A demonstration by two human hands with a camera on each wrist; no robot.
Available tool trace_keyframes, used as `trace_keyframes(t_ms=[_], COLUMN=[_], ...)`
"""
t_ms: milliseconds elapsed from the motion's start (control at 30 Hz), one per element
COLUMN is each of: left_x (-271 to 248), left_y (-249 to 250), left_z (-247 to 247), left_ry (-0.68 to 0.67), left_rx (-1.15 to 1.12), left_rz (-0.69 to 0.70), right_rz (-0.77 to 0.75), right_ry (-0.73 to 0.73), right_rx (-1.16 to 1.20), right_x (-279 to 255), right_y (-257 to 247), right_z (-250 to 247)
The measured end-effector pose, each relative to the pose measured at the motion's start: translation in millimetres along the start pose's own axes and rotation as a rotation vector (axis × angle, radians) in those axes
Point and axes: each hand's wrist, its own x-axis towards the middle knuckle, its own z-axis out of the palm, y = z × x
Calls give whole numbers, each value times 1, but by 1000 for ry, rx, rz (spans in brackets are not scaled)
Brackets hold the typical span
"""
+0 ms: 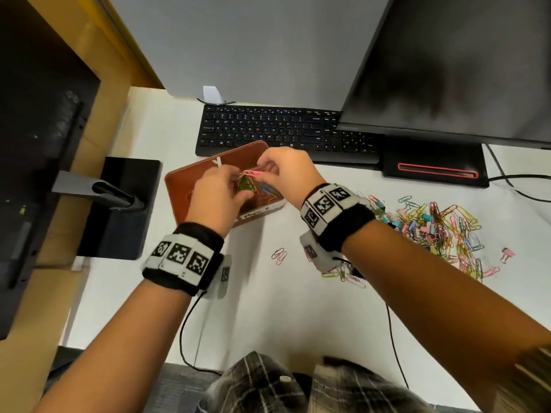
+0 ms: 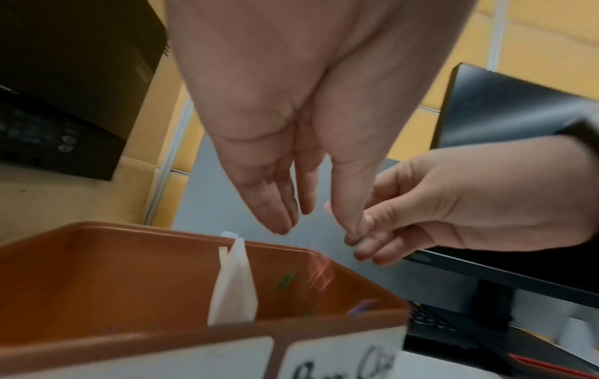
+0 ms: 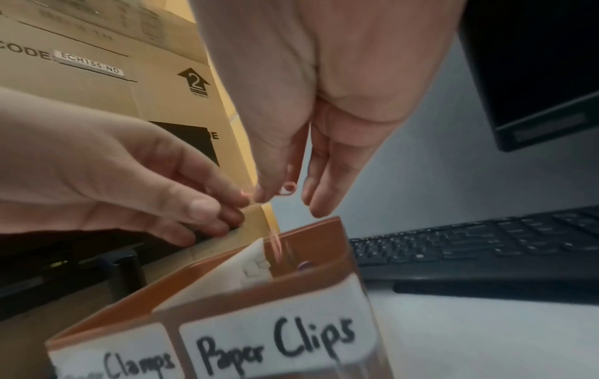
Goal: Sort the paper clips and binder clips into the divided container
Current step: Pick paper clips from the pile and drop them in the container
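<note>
Above the brown divided plastic container [image 1: 179, 186], the left hand [image 1: 219, 192] and right hand [image 1: 287, 171] both pinch one pink wire paper clip [image 1: 252, 173]. Only the right wrist view shows the handwritten "Paper Clips" label [image 3: 275, 343] on the compartment below the clip; only the head view shows the loose multicoloured clip pile [image 1: 438, 231] on the desk.

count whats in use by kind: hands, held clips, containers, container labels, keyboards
hands: 2, left hand and right hand
pink paper clip pinched between them: 1
divided container: 1
labels: 2, Clamps label and Paper Clips label
keyboard: 1
total: 7
</note>
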Motion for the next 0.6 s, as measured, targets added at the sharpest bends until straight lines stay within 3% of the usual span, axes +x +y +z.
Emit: trace_keyframes(t_ms=[100,167,267,367,600], left_x=[-28,-51,-73,-76,-66], left_y=[-1,-9,-25,-34,-36], left_z=[10,31,75,111,130], left_ry=[37,-62,-268,-330,-295], left_rx=[-52,-100,-70,-32,-14], left_rz=[137,172,63,-28,-47], right_rz=[35,86,212,177,148], right_ry=[59,23,-216,-354,-279], right_rx=[23,-43,-208,-274,-290], right_x=[-20,-46,-86,-105,-105], right_y=[24,52,90,105,115], right_z=[-1,1,10,24,52])
